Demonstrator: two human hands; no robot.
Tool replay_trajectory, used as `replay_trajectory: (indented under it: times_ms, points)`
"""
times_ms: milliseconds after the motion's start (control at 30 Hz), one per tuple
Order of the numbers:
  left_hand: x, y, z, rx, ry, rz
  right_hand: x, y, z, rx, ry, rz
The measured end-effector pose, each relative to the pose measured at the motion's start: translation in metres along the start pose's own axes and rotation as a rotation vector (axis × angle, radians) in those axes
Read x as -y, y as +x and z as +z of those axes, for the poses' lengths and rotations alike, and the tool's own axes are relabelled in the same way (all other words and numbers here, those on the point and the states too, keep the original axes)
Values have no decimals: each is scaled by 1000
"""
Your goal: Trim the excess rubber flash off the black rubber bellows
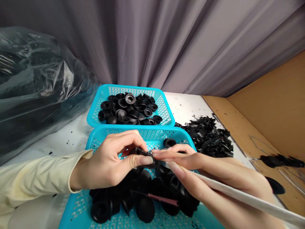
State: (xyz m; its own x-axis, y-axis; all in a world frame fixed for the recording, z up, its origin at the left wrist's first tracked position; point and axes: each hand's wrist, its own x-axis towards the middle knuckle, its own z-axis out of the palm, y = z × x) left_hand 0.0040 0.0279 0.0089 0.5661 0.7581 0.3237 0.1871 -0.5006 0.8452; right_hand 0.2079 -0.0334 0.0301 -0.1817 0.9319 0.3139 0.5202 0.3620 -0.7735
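Observation:
My left hand [111, 163] pinches a small black rubber bellows [149, 155] between thumb and fingers, above the near blue basket [140, 128]. Closed around a long, thin, white-handled tool [238, 192], my right hand [212, 171] has its fingertips right at the bellows. The tool's tip meets the part or lies just beside it; its exact shape is hidden by fingers. Below both hands, several black ribbed bellows [101, 210] fill the near basket. A thin pinkish-red handled tool [163, 199] lies on top of them.
Behind stands a second blue basket [91, 116] holding several black bellows [124, 111]. Black rubber scraps [209, 135] are heaped on the white table to the right. A large clear plastic bag [43, 86] of dark things bulges at left. A grey curtain [147, 41] hangs behind.

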Motion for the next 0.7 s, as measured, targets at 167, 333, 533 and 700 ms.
replay_trajectory:
  times_ms: [167, 333, 533, 700]
  points:
    - [0, 0, 1, -4, -2, 3, 0, 1, 0, 35, -1, -50]
    - [0, 1, 1, -26, 15, 36, -1, -3, 6, 49, -55, -168]
    - [-1, 0, 3, -29, 24, 27, -3, -5, 17, -15, -225, -241]
    - [-3, 0, 3, -11, 34, -11, -4, -3, 14, -71, -122, -197]
